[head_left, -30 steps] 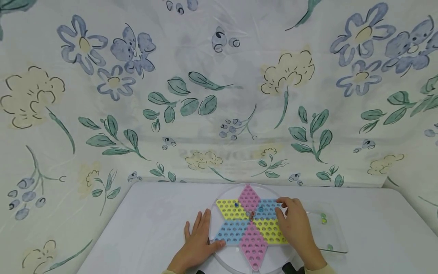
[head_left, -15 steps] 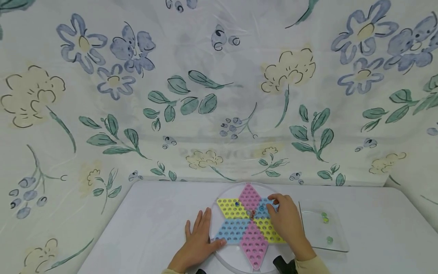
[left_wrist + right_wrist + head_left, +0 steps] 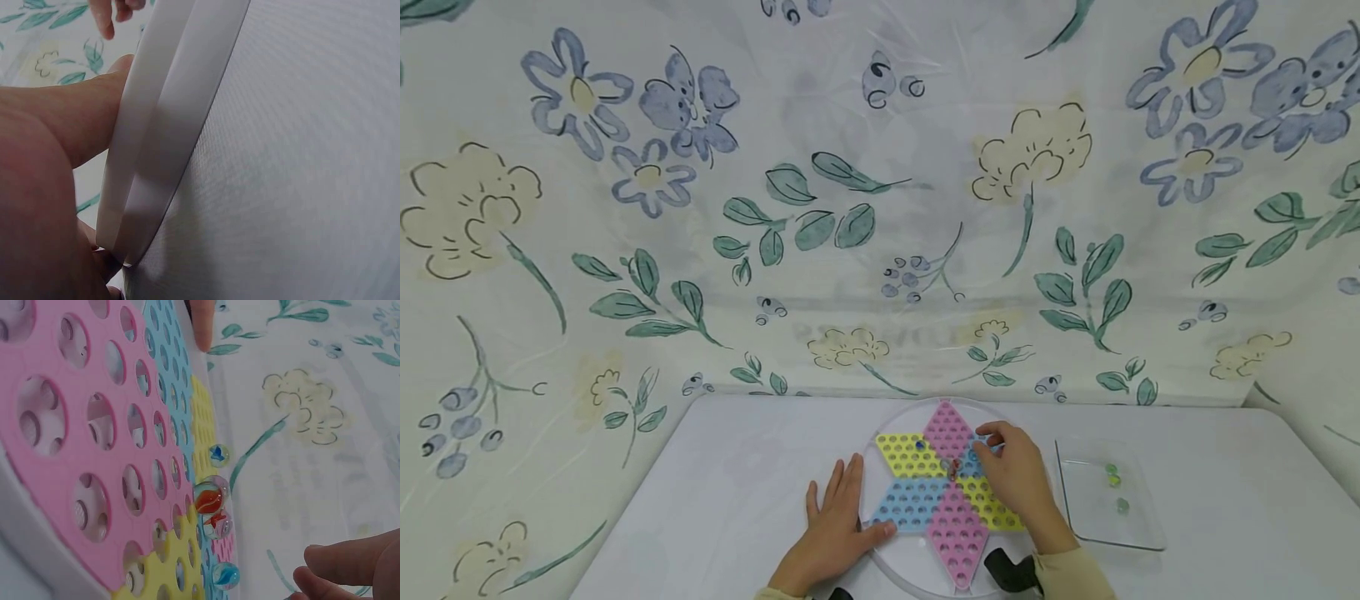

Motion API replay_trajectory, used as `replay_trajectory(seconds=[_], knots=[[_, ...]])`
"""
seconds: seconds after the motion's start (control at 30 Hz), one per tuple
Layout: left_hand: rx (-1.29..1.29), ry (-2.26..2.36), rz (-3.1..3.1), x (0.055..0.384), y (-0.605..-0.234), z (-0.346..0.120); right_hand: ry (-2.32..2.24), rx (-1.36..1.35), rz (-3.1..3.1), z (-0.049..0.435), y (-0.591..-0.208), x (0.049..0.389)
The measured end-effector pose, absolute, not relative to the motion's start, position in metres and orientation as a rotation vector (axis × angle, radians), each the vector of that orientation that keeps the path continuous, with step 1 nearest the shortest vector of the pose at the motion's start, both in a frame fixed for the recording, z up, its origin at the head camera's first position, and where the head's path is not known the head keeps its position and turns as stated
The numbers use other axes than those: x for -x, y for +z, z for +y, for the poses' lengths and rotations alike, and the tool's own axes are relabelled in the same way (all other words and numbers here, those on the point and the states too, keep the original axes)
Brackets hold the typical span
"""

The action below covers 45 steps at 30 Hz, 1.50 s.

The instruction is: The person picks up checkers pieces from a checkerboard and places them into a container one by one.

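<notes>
A star-shaped Chinese checkers board (image 3: 956,533) in pink, yellow and blue lies on the table. My left hand (image 3: 831,533) rests at its left edge, fingers straight and thumb over the rim (image 3: 156,137). Over the right blue section is my right hand (image 3: 1018,471), with bent index finger and thumb close together. Whether they hold a marble is hidden. Red-swirled marbles (image 3: 209,499) cluster near the middle of the board. A blue-swirled marble (image 3: 226,575) sits nearer the right hand, and a dark blue marble (image 3: 920,445) is on the yellow section.
Right of the board stands a clear, shallow tray (image 3: 1138,547) with green marbles (image 3: 1114,481) in it. A floral cloth (image 3: 880,250) hangs behind the white table (image 3: 715,500). Below the right hand is a black wrist device (image 3: 1011,572).
My right hand has moved left from the board's right edge to over the blue section. One green marble in the tray has rolled toward the other two. The left hand stays put.
</notes>
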<state>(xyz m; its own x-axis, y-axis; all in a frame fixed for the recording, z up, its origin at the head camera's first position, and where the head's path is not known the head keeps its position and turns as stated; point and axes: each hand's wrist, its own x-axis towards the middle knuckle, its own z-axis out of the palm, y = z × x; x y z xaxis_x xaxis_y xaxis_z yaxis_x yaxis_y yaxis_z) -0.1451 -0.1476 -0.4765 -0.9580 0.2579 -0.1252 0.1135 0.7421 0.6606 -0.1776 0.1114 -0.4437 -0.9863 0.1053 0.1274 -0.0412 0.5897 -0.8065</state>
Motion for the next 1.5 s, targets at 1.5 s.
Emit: replay_trajectory(seconds=[1.5], knots=[[-0.259, 1.017, 2.711, 0.145, -0.474, -0.146, 1.286, 0.048, -2.849, 0.112, -0.464, 0.189]])
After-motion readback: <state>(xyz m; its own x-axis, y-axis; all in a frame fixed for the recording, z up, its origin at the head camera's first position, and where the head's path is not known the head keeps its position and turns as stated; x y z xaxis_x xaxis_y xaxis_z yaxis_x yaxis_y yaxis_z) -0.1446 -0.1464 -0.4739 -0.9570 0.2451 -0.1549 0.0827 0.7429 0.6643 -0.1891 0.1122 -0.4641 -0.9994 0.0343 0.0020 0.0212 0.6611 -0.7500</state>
